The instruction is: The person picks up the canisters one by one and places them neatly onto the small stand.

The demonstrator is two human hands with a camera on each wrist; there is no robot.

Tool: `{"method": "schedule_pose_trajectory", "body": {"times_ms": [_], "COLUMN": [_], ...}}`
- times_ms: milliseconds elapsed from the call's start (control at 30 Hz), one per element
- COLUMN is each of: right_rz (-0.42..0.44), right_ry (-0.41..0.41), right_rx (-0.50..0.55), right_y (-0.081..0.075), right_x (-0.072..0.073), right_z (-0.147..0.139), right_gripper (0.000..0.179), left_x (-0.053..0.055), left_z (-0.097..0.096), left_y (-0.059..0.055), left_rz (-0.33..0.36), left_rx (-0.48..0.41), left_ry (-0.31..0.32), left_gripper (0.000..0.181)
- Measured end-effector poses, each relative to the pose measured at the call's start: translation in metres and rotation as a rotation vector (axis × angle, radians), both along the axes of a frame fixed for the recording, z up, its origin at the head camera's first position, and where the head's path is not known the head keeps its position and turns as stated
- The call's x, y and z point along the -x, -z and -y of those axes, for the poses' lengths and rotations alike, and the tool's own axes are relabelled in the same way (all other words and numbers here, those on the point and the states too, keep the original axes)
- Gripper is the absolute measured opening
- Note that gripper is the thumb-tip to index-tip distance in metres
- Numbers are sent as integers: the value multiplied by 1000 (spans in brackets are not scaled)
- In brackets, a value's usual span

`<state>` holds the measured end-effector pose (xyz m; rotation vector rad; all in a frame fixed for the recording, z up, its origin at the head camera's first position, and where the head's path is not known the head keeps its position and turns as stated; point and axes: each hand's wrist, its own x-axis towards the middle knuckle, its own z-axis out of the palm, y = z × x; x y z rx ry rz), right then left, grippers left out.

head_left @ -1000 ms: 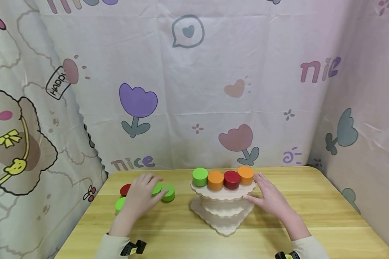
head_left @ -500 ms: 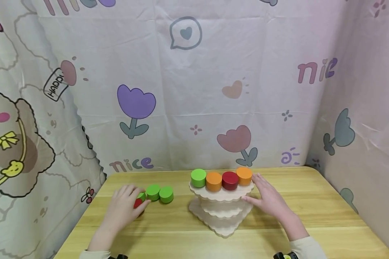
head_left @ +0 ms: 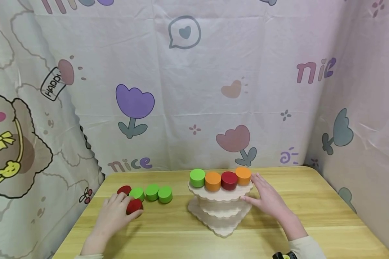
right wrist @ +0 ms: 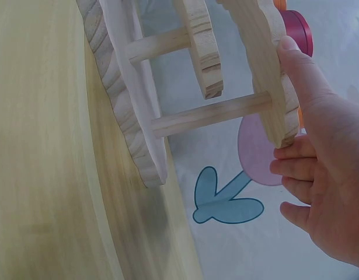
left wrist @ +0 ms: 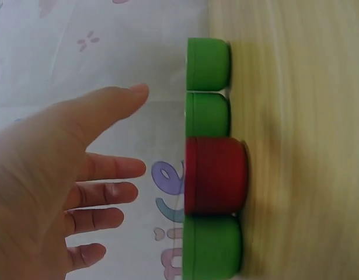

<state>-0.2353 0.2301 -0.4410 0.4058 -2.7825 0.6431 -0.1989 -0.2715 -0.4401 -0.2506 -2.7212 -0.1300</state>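
Note:
In the head view, my left hand (head_left: 113, 212) is low over the table's left side, its fingers right by a red cylinder (head_left: 134, 206). The left wrist view shows this hand (left wrist: 45, 175) with fingers extended and nothing in it, apart from the red block (left wrist: 217, 175) and green blocks (left wrist: 211, 245). My right hand (head_left: 269, 199) is at the right corner of a three-tiered, scalloped wooden stand (head_left: 222, 194). In the right wrist view, its thumb and fingers (right wrist: 299, 169) hold the top board (right wrist: 264, 70) around its end.
Along the stand's top lie a green block (head_left: 197, 178), two orange blocks (head_left: 213, 181) and a dark red block (head_left: 229, 181). More green blocks (head_left: 165, 194) and another red block (head_left: 124, 189) sit at left on the wooden table (head_left: 168, 230). A printed curtain (head_left: 194, 90) hangs behind.
My left hand has moved left and nearer to me, uncovering green blocks and the front red block. The right hand stays at the stand's corner.

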Motion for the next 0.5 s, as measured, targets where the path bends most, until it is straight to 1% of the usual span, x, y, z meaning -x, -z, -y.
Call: {"method": "schedule_pose_trajectory", "body": {"times_ms": [267,400,500], "right_rz": [4,12,14], "right_ry": [-3,-2,-1], "right_rx": [4,8,10], "right_y": [-1,-2,-2], "right_x": [-1,-2,-2], "right_z": [1,1,1], "right_gripper": [99,100,100], "left_x": [3,5,6], "left_z": [13,15,16], "left_y": [13,15,17], "left_rz": [59,102,121], "left_rx": [-5,2,7], "left_ry": [-37,-37,-38], "left_gripper": [60,63,63]}}
